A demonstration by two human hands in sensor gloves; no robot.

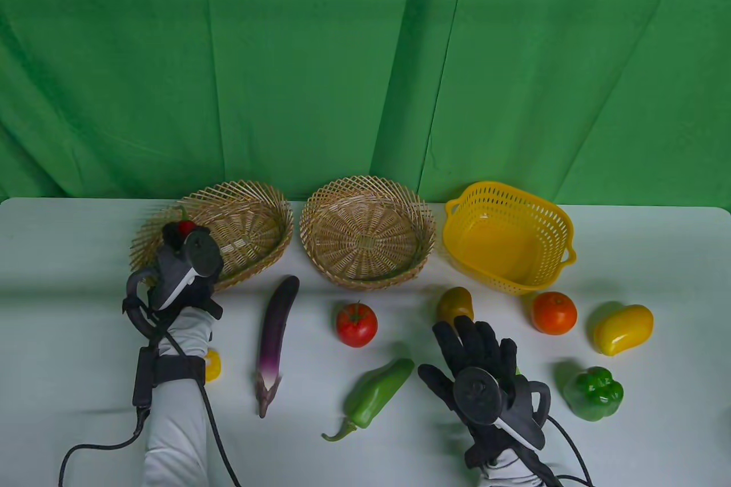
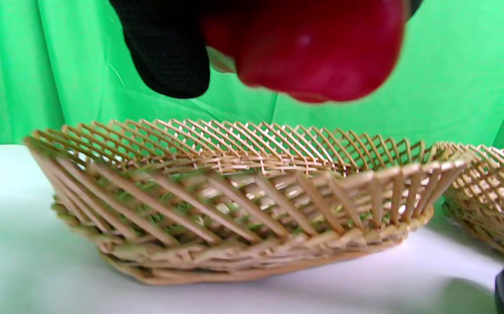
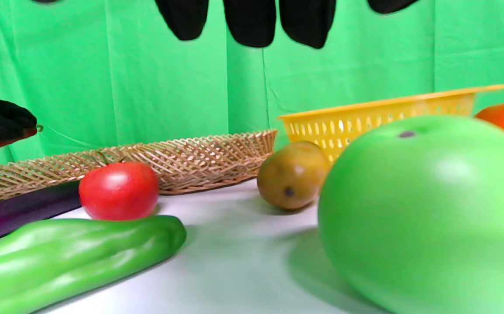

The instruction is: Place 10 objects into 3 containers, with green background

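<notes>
Item: red fruit (image 2: 317, 48), gripped in the left hand (image 1: 180, 267), poised just above the near rim of the left wicker basket (image 2: 234, 205) (nothing lies in it yet). Advice: carry further over the centre, lower, then release. Right hand (image 1: 477, 373): fingers spread, holding nothing, hovering over the green apple (image 3: 426, 209).

A recording studio setup: green backdrop cloth (image 1: 342, 53) behind a white table (image 1: 57, 281).
</notes>
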